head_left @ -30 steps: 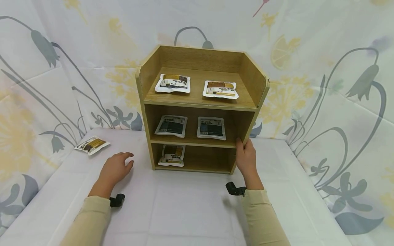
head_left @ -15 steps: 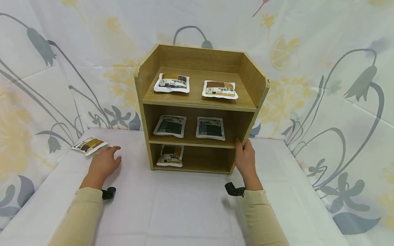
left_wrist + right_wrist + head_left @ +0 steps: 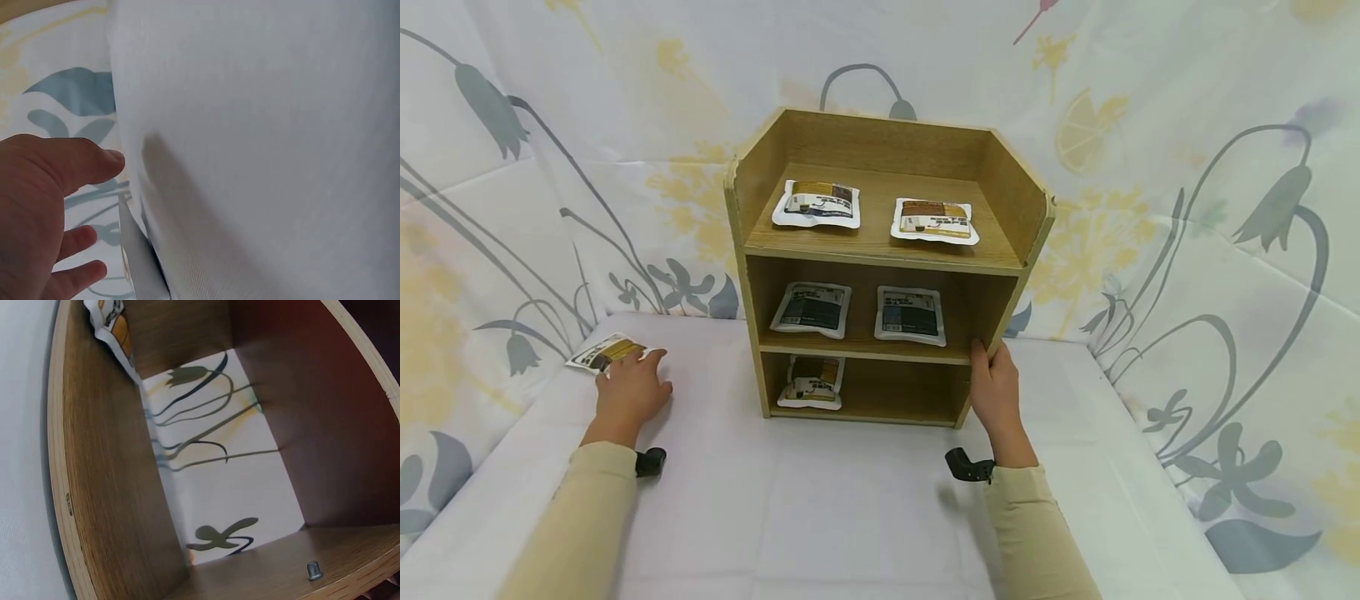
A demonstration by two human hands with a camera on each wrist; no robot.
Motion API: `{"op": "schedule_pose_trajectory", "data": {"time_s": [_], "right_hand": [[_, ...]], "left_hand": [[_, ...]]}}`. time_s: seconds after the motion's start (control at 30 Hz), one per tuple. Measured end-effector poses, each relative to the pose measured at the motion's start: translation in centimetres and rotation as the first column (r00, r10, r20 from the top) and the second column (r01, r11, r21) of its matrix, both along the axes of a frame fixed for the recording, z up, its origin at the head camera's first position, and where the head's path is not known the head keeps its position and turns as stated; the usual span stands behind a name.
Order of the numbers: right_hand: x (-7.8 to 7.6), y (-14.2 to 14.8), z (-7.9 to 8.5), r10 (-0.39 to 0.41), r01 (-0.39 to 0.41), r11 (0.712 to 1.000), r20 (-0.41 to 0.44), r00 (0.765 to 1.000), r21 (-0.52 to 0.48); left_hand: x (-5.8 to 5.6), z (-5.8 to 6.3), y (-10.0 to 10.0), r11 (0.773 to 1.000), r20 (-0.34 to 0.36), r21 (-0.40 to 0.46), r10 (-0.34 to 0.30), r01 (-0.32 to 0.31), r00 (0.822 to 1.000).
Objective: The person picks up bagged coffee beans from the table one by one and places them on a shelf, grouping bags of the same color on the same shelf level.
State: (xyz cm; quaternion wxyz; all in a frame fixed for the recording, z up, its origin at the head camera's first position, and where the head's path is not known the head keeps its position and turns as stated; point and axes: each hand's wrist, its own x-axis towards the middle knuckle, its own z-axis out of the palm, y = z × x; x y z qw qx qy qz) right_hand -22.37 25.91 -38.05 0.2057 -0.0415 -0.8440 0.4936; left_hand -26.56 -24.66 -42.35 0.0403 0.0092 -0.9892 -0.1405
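My left hand (image 3: 631, 392) hovers at the near side of a white packet (image 3: 593, 356) with a brown and yellow label, which lies on the cloth at the far left. In the left wrist view, the thumb and fingers stand apart, and the packet's edge (image 3: 140, 259) shows beyond them without contact. My right hand (image 3: 996, 383) grips the right side panel of a small wooden shelf (image 3: 880, 254) at its lower half, thumb on the inner side. The right wrist view looks into the shelf's bottom compartment (image 3: 103, 456); that hand is outside it.
Two brown-labelled packets (image 3: 816, 204) lie on the top level. A pair of dark-labelled packets (image 3: 811, 308) sits on the middle level. One brown-labelled packet (image 3: 812, 382) is at the left of the bottom level. Patterned cloth (image 3: 1180, 208) hangs behind.
My left hand has moved left and slightly forward, from beside the shelf to the loose packet, covering part of it. The right hand keeps its grip on the shelf.
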Motion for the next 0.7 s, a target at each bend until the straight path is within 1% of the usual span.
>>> {"op": "schedule_pose_trajectory", "data": {"time_s": [0.2, 0.27, 0.47, 0.6, 0.7], "right_hand": [[0.1, 0.0, 0.0, -0.003, 0.003, 1.000, -0.013, 1.000, -0.008], [0.1, 0.0, 0.0, -0.001, 0.001, 1.000, -0.012, 1.000, -0.011], [0.1, 0.1, -0.2, -0.002, 0.002, 1.000, -0.016, 1.000, -0.005], [0.0, 0.1, -0.2, -0.006, 0.006, 1.000, -0.030, 1.000, 0.003], [0.0, 0.0, -0.2, -0.005, 0.005, 1.000, -0.027, 1.000, 0.004]], "left_hand": [[-0.9, -0.1, -0.9, 0.999, 0.012, 0.014, 0.031, -0.031, 0.999], [-1.1, 0.0, -1.1, 0.999, 0.019, 0.025, 0.039, -0.039, 0.999], [-1.5, 0.3, -1.8, 0.998, 0.058, 0.019, 0.062, -0.063, 0.996], [-2.0, 0.5, -2.7, 0.996, 0.083, 0.036, 0.081, -0.084, 0.993], [-2.1, 0.4, -3.4, 0.993, 0.095, 0.049, 0.098, -0.103, 0.991]]}}
